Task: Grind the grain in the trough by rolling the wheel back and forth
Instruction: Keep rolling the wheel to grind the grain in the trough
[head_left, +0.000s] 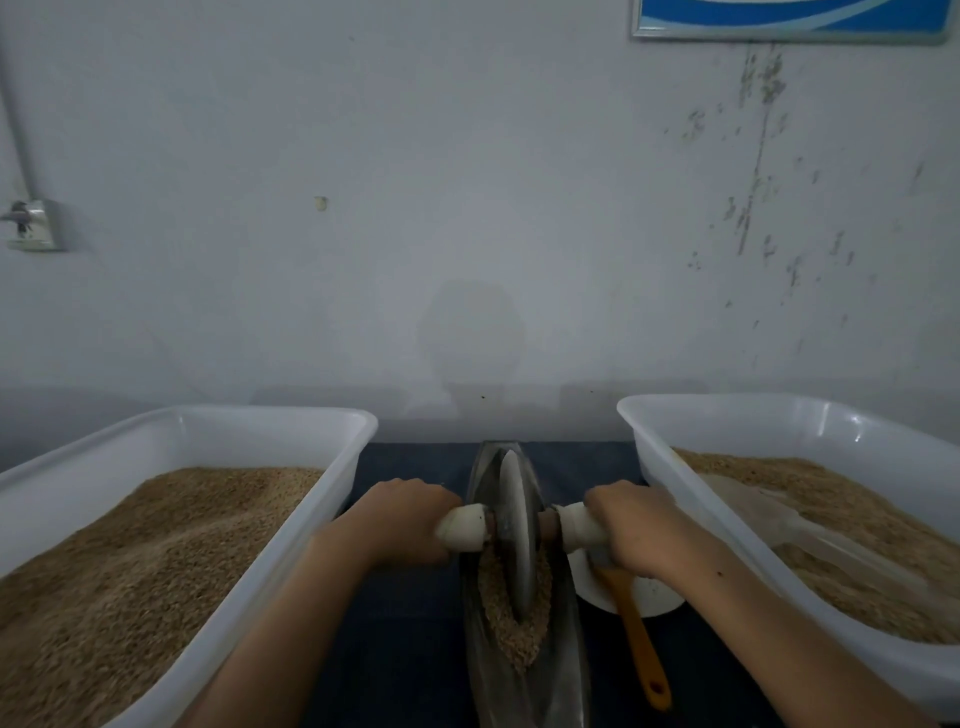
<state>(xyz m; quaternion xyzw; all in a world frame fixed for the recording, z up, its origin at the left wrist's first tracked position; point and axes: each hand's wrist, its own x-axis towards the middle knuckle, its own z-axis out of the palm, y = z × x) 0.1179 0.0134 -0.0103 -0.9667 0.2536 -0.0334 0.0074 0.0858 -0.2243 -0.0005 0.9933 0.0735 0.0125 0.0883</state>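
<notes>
Both hands, left hand (402, 522) and right hand (636, 525), hold a clenched grip on the wheel (516, 530) handles, yet the grain (511, 631) in the trough (563, 670) looks mostly whole, so much grinding remains.

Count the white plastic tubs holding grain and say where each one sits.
2. One tub sits left of the trough, beside the left hand; the other tub sits right of it, beside the right hand. Both run past the frame edges; others may be out of view.
</notes>
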